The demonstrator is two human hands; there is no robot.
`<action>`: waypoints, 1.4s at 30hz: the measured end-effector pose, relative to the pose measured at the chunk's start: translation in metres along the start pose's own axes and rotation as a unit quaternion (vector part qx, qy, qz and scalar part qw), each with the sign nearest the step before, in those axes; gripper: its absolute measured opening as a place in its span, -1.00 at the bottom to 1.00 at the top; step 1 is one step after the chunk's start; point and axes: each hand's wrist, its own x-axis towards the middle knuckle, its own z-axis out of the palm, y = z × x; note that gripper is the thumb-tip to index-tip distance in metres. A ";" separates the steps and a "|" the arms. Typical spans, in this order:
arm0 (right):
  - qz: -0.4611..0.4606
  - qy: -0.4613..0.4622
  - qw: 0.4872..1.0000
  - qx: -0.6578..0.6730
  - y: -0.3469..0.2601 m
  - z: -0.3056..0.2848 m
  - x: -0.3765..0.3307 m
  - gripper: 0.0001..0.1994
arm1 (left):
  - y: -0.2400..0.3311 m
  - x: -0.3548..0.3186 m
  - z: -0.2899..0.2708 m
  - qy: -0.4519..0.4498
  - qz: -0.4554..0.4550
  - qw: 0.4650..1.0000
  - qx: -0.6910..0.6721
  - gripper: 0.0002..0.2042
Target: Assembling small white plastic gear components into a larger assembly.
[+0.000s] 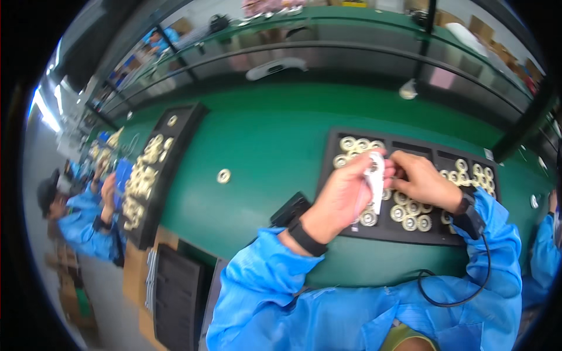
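My left hand [342, 190] is closed around a long white plastic housing [376, 190], held upright over the black tray. Close to its right side is my right hand [424, 180], with its fingers pinched together at the housing's edge. Whatever lies between those fingertips is hidden. Below both hands, the black compartment tray [389, 231] holds many cream-coloured toothed gears [411, 222] with metallic centres. More gears sit in its right-hand compartments.
A single loose gear [223, 175] lies on the green table [257, 140]. At the left, a second black tray [190, 120] is heaped with cream parts, and a co-worker [88, 225] in blue handles things beside it. Black rails [339, 45] cross beyond the table.
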 end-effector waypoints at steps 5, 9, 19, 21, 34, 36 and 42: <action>0.022 -0.015 0.999 0.046 0.004 -0.005 -0.004 -0.73 | -0.006 0.000 -0.005 0.032 0.003 0.999 -0.002 -0.66; -0.008 -0.037 0.997 0.070 0.010 -0.007 -0.008 -0.70 | 0.000 -0.001 0.000 0.050 0.070 0.995 0.046 -0.66; 0.102 0.106 0.972 0.186 -0.001 -0.029 -0.015 -0.79 | -0.008 0.008 0.024 0.041 -0.022 0.999 -0.003 -0.55; 0.060 0.120 0.946 0.294 0.009 -0.032 -0.019 -0.72 | -0.013 0.014 0.029 0.011 -0.020 1.000 0.010 -0.55; -0.028 0.116 0.886 0.448 0.005 -0.044 -0.045 -0.58 | -0.030 0.010 0.031 -0.005 -0.022 0.999 0.047 -0.54; -0.026 0.100 0.889 0.447 0.003 -0.049 -0.045 -0.57 | -0.031 0.011 0.030 0.003 -0.003 0.999 0.042 -0.60; -0.061 0.089 0.900 0.422 0.004 -0.052 -0.047 -0.60 | -0.030 0.011 0.028 0.013 -0.002 0.998 0.057 -0.55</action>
